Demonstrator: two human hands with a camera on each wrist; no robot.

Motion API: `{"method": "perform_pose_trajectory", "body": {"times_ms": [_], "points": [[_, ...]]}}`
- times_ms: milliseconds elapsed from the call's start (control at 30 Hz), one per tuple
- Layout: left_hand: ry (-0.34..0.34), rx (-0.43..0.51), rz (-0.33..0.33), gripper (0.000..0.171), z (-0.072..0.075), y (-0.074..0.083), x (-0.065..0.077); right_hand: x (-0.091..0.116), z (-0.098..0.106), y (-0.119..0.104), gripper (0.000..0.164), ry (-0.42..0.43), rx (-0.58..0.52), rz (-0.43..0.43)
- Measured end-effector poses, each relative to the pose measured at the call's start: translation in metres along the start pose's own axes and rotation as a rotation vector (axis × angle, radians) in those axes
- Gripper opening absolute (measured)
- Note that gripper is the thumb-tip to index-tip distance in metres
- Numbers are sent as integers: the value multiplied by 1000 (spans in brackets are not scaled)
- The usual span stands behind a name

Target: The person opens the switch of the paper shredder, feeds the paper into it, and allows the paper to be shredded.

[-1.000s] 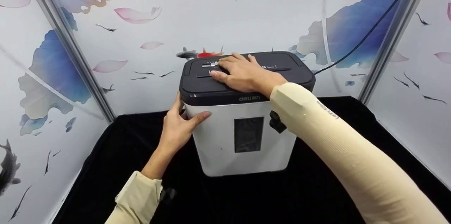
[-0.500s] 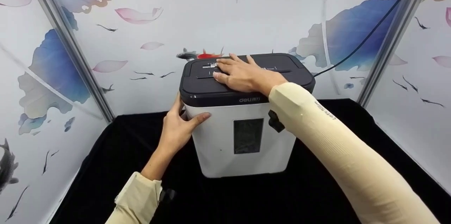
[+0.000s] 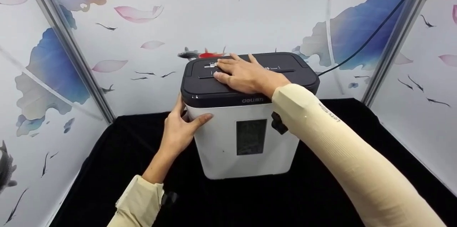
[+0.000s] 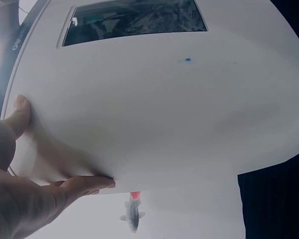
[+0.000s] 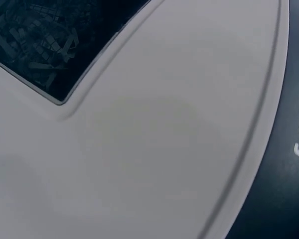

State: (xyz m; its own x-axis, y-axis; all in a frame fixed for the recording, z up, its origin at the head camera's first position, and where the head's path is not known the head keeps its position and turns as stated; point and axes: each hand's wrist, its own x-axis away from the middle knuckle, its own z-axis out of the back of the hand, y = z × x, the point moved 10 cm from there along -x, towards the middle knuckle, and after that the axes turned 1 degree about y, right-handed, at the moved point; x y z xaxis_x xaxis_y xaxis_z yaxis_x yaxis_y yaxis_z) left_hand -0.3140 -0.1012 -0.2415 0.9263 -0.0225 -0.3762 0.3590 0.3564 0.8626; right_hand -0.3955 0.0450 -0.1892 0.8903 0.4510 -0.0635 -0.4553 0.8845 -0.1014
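A paper shredder (image 3: pixel 214 130) with a white body and a dark lid (image 3: pixel 209 86) stands upright in the middle of the head view. Paper scraps show behind its front window (image 3: pixel 251 137). My left hand (image 3: pixel 178 127) rests at its left front corner, thumb on the front face and straight fingers along the side, just below the lid. Spread flat on top, my right hand (image 3: pixel 246 75) covers part of the feed slot (image 3: pixel 204 77) and the printing. The left wrist view shows the left fingertips (image 4: pixel 102 182) against the white side. In the right wrist view the hand is out of sight.
Black cloth (image 3: pixel 250 202) lies under the shredder. A black cord (image 3: pixel 371 41) runs from its right rear up along the right-hand corner. White panels (image 3: pixel 264 16) printed with fish and petals close in the back and both sides, joined by metal posts (image 3: pixel 78 52).
The right hand has slid very slightly to the left on the lid. The left hand and the shredder stay in place; the head view shifts a little.
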Motion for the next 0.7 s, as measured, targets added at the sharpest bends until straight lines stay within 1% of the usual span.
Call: {"method": "perform_pose_trajectory", "body": {"times_ms": [167, 300, 400, 467, 567, 633, 700], "points": [[7, -2, -19, 93, 1, -3, 0, 1, 2, -1, 64, 45, 12, -18], [17, -4, -35, 95, 0, -18, -7, 3, 6, -3, 61, 107, 30, -14], [36, -17, -48, 97, -1, -30, -13, 7, 15, -7, 53, 206, 53, 12], [40, -17, -56, 98, -2, -33, -14, 12, 25, -10, 46, 305, 88, 32], [27, 5, -60, 97, -4, -35, -15, 24, 39, -14, 38, 448, 177, 45], [11, 5, -50, 96, -4, -37, -14, 33, 47, -16, 35, 514, 223, 48], [-3, -13, -36, 93, -2, -39, -12, 43, 52, -15, 33, 550, 236, 55]]}}
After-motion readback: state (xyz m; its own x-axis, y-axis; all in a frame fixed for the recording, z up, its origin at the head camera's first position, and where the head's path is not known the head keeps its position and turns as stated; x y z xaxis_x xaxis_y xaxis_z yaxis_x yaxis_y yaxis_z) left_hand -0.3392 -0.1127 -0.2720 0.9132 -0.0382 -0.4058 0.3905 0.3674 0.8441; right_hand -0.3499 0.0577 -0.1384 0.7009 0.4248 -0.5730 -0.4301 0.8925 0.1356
